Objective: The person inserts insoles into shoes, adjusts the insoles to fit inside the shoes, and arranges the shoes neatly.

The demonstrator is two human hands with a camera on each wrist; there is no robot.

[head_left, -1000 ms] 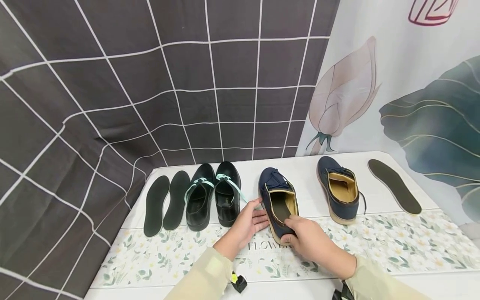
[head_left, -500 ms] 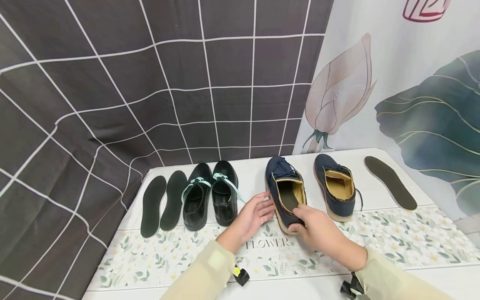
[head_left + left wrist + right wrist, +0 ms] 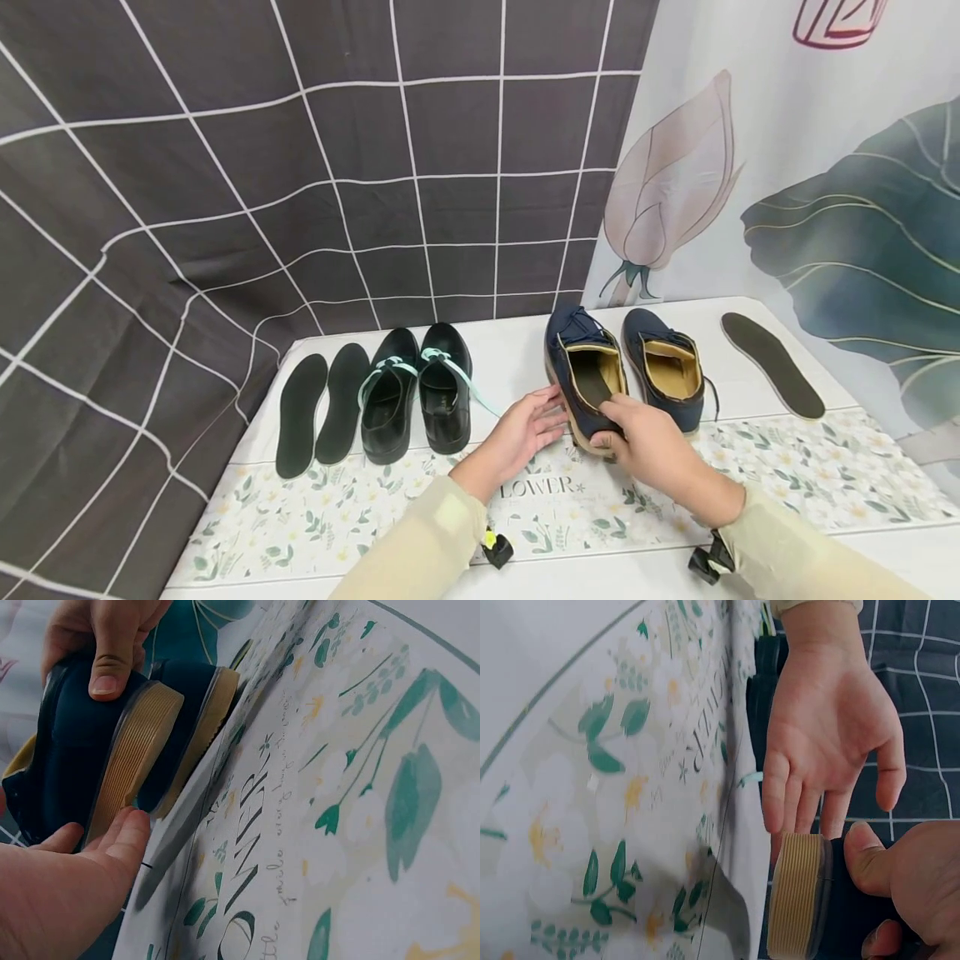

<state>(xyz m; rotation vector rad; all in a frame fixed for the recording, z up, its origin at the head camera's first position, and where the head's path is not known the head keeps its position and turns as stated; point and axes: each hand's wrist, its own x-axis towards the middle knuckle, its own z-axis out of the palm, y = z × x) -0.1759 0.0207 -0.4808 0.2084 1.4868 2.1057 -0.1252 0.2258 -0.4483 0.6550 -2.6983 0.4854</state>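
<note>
While the left hand (image 3: 527, 425) is placed, fingers extended, at the left side of the navy lace-up shoe (image 3: 564, 379), its heel is pinched by the right hand (image 3: 656, 446). A level sole and a firm pinch seem advisable, lest the dark insole (image 3: 592, 379) be shifted. Contents: black lace-up shoes (image 3: 446, 429), too dark to judge; navy lace-up shoe, dark insole lying inside; second navy shoe (image 3: 686, 414), just right, tan lining (image 3: 673, 377) showing.
</note>
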